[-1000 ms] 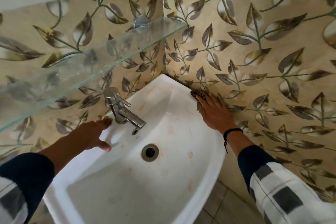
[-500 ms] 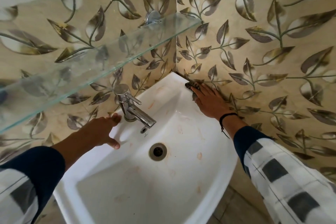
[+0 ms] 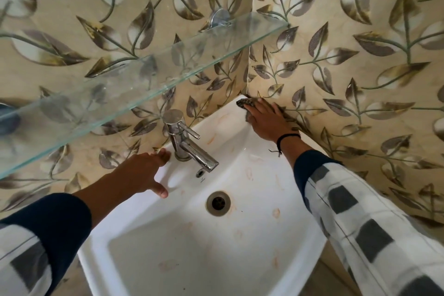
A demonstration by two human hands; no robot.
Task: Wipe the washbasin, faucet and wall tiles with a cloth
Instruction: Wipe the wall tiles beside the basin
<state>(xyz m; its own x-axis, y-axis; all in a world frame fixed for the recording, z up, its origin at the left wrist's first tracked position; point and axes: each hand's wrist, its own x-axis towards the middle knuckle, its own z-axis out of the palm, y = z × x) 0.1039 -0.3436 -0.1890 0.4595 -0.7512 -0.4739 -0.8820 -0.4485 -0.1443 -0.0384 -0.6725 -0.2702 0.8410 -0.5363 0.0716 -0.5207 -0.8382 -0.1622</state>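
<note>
Pressing flat with straight fingers, the right hand (image 3: pixel 266 122) is pinning a dark cloth (image 3: pixel 242 103) onto the far corner rim of the washbasin (image 3: pixel 168 243), against the leaf-patterned wall tiles (image 3: pixel 360 60). The left hand (image 3: pixel 141 173) is resting open, holding nothing, on the rim just left of the faucet (image 3: pixel 186 145).

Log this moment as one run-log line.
phase: wiping back corner | right hand: presses cloth on washbasin rim by wall tiles | left hand: flat on rim beside faucet | orange stains: present
</note>
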